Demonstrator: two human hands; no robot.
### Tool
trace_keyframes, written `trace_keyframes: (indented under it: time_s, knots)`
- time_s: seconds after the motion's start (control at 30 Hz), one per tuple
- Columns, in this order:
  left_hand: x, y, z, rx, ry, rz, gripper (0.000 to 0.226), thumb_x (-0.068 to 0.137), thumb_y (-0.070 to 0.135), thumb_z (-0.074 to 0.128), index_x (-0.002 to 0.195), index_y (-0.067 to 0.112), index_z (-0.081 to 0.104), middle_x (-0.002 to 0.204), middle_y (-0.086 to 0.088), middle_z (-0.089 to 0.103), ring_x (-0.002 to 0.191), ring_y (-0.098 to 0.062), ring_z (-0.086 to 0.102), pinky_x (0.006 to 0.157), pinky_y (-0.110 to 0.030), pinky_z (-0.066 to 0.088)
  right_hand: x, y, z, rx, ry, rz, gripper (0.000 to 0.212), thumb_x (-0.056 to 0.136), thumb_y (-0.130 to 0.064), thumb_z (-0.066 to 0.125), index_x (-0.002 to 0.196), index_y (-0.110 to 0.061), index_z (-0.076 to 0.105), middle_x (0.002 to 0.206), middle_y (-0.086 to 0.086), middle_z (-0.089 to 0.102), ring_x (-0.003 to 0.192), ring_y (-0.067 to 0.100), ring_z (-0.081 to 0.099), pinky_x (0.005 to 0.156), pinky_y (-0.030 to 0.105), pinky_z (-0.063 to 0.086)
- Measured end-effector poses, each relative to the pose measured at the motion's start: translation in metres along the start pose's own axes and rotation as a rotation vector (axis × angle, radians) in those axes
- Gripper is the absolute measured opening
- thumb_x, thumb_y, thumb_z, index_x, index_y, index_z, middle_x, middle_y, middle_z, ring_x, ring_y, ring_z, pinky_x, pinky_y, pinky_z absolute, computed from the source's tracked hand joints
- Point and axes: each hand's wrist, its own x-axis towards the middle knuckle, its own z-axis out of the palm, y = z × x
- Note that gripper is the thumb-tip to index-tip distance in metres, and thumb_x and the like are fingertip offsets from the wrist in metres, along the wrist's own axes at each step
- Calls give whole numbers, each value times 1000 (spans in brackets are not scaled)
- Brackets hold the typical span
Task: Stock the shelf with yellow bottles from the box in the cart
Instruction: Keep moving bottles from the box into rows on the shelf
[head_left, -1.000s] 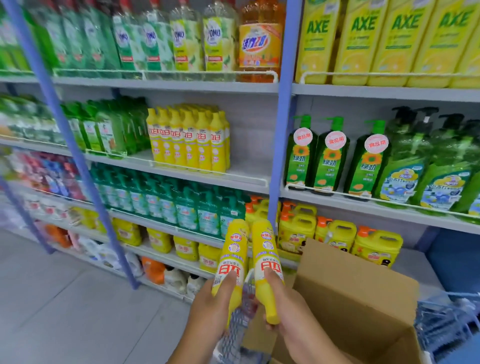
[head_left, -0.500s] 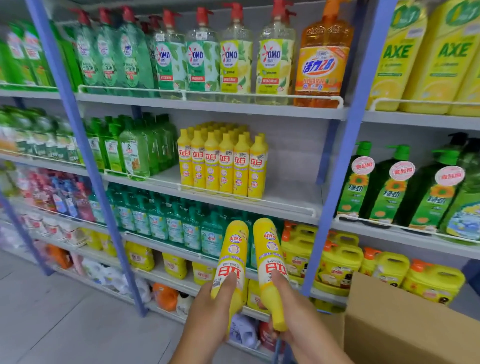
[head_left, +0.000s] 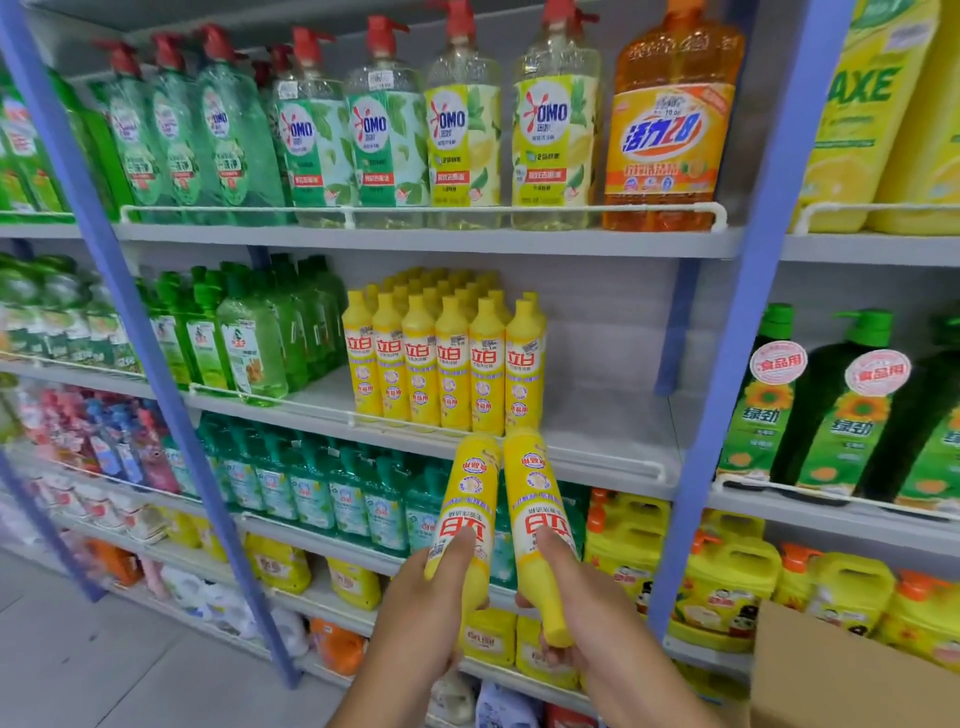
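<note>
I hold two yellow bottles upside down, caps toward me. My left hand (head_left: 421, 618) grips the left bottle (head_left: 467, 499) and my right hand (head_left: 597, 623) grips the right bottle (head_left: 535, 499). Their bases reach up to the front rail of the middle shelf (head_left: 597, 452). On that shelf stand several rows of the same yellow bottles (head_left: 447, 358), with bare shelf space to their right. A corner of the cardboard box (head_left: 852, 675) shows at the lower right. The cart is out of view.
Green bottles (head_left: 249, 338) stand left of the yellow rows. Blue uprights (head_left: 727, 364) frame the bay. Pump bottles (head_left: 462, 130) fill the shelf above, teal bottles (head_left: 322, 493) and yellow jugs (head_left: 727, 577) the shelves below. Dark green pump bottles (head_left: 831, 415) fill the right bay.
My view has swung up and closer to the shelves. Both hands have raised the two bottles toward the middle shelf. The box has slid toward the lower right corner.
</note>
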Motion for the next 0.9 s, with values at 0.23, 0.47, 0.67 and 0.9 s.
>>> trace_keyframes:
  time_s: [0.23, 0.47, 0.67, 0.9]
  knots:
    - [73, 15, -7, 117, -109, -22, 87, 78, 83, 40, 141, 23, 50, 131, -5, 60, 95, -22, 63, 50, -21, 44, 42, -17, 31, 26, 117, 1, 56, 85, -69, 57, 94, -15, 69, 73, 5, 77, 43, 20, 55, 48, 26, 42]
    - [150, 26, -28, 147, -225, 12, 65, 89, 71, 38, 125, 21, 59, 107, -7, 68, 74, -23, 63, 36, -16, 37, 74, -36, 81, 42, 276, 55, 61, 82, -73, 56, 95, -15, 70, 73, 5, 77, 54, 24, 59, 54, 30, 47]
    - [189, 27, -42, 178, -316, 66, 56, 93, 65, 39, 120, 21, 59, 93, 4, 61, 78, -11, 59, 51, -25, 41, 85, -37, 115, 64, 368, 71, 68, 73, -80, 58, 90, -16, 73, 75, 8, 77, 61, 28, 63, 61, 36, 47]
    - [194, 32, -48, 157, -395, 69, 41, 94, 64, 40, 109, 27, 52, 88, 8, 56, 74, -11, 59, 49, -24, 42, 89, -37, 122, 27, 405, 81, 95, 44, -92, 51, 94, -15, 75, 77, 8, 77, 67, 29, 66, 60, 36, 47]
